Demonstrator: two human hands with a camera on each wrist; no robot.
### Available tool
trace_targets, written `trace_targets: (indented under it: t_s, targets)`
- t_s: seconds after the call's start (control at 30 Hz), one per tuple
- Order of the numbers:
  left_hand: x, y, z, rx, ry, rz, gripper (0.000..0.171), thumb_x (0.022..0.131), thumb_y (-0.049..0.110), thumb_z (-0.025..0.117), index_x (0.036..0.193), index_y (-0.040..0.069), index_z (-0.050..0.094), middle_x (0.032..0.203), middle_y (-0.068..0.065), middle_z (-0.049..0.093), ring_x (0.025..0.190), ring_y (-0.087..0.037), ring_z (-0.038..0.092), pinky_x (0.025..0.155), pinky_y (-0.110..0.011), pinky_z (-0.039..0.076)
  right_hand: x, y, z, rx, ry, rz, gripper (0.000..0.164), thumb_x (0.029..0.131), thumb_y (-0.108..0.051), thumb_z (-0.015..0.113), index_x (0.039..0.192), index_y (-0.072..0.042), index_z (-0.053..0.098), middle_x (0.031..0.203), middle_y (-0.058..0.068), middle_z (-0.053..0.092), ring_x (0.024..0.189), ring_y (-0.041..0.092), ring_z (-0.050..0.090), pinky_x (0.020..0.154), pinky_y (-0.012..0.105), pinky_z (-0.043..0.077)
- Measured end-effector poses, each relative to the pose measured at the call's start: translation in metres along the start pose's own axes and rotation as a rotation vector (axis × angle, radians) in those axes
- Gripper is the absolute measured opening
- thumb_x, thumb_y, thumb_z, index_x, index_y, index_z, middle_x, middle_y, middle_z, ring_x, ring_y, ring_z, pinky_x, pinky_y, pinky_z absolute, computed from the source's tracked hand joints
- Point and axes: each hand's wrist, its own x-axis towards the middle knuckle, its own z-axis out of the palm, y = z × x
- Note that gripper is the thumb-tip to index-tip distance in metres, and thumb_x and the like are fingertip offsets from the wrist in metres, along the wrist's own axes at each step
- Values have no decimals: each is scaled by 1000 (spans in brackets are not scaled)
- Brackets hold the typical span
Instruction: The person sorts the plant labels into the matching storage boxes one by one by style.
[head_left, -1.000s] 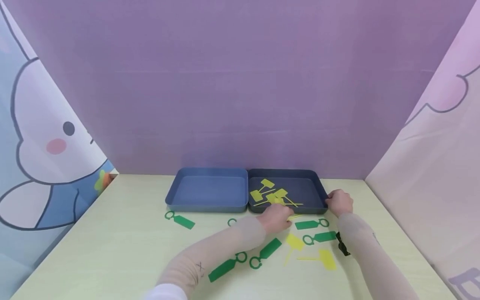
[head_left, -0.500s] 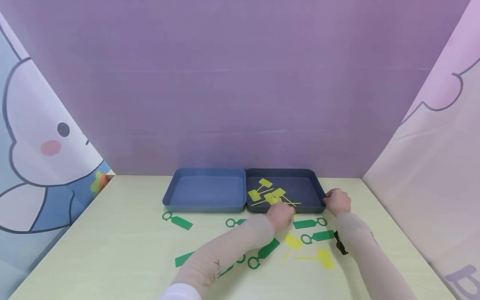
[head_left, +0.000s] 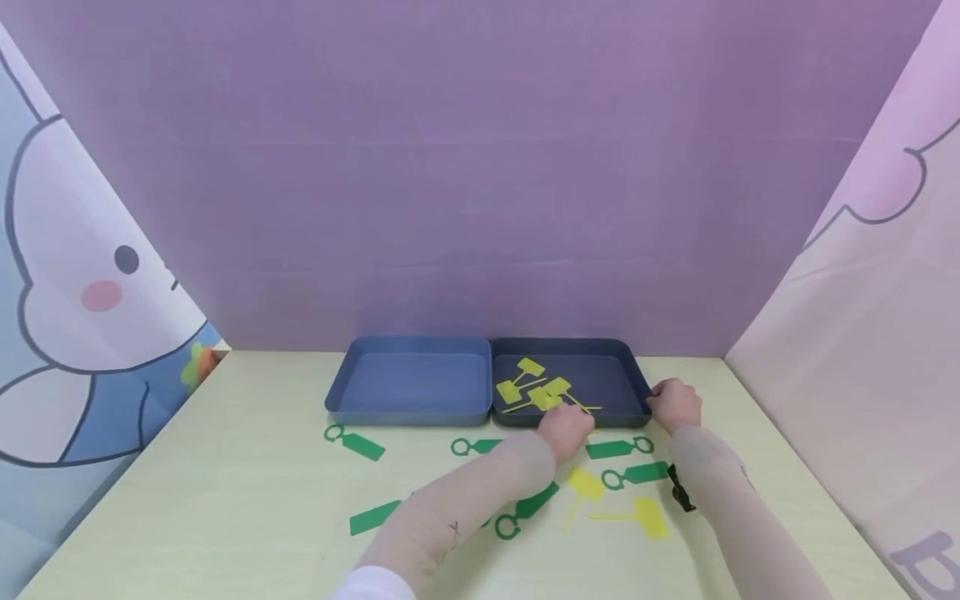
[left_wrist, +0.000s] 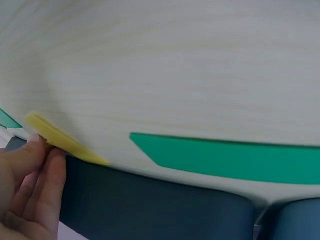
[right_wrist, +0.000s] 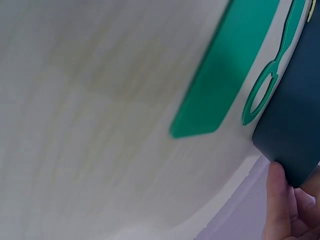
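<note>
My left hand [head_left: 566, 433] is at the front wall of the dark blue tray [head_left: 611, 379]. In the left wrist view its thumb and fingers pinch a yellow plastic tag [left_wrist: 70, 142], held close against the tray's outer wall; the head view mostly hides this tag behind the hand. At the tray's right front corner, my right hand [head_left: 675, 406] grips the wall, as the right wrist view also shows with fingertips [right_wrist: 276, 172] on the corner. Several yellow tags [head_left: 508, 392] with thin stems lie inside the tray, toward its left side.
A lighter blue tray [head_left: 420, 410] adjoins the dark one on the left. Several green ring tags [head_left: 363, 447] lie across the table, one partly under the left forearm. Two yellow tags [head_left: 651, 518] lie nearer the front. A purple backdrop [head_left: 480, 183] rises behind the trays.
My left hand and forearm have shifted a little to the right, uncovering part of a green tag at lower left. The right hand stays at the tray corner. The head view has shifted slightly.
</note>
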Motion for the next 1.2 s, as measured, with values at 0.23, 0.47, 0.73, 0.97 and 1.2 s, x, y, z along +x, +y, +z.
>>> trace_targets:
  t_s: [0.23,0.47,0.73,0.97,1.2]
  targets:
    - [0,0,3,-4,30,-11,15,85,12,62,90,24,70,87,6,69,79,-11,62,66,-24,53,0,1,1,7,3,-1,27,84,-8,56,103,10,63,101,27,64,92,44,58,83,56,43]
    - [-1,-2,8,-3,97,7,12,83,14,64,85,24,70,82,8,69,75,-9,63,63,-23,53,1,0,1,4,2,-4,27,84,-8,55,103,10,63,102,27,64,93,44,58,84,57,42]
    - [-3,-2,6,-14,84,15,14,82,11,64,85,24,71,81,7,68,75,-9,62,63,-22,52,-1,-1,-2,5,-15,0,28,85,-8,55,104,11,62,103,28,63,93,45,57,86,58,40]
    - [-7,2,4,48,33,29,14,83,12,63,84,24,70,79,7,67,73,-8,61,63,-20,51,-3,-2,-4,-4,-24,3,28,85,-8,56,104,11,61,103,28,63,92,45,58,83,56,43]
    - [-14,0,-1,-31,5,26,13,83,10,63,85,21,70,81,4,68,75,-10,62,64,-22,52,-1,-2,-4,-8,-20,0,28,85,-8,56,105,10,62,103,28,63,93,45,57,84,56,42]
